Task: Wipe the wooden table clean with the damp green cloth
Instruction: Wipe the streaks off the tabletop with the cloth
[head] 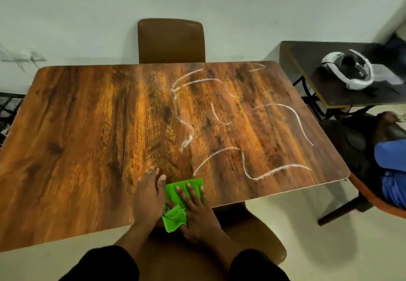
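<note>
The wooden table (87, 126) fills the middle of the view. White wavy marks (252, 124) cover its right half. A green cloth (175, 192) lies at the near edge, partly bunched over the edge. My right hand (195, 210) presses flat on the cloth with straight fingers. My left hand (149, 197) rests flat on the bare wood just left of the cloth, its thumb at the cloth's edge.
A brown chair (171, 41) stands at the far side, another brown seat (252, 236) below me. At the right a dark side table (307, 69) carries a white headset (349, 71). A seated person's blue sleeve (391, 170) is at the right edge.
</note>
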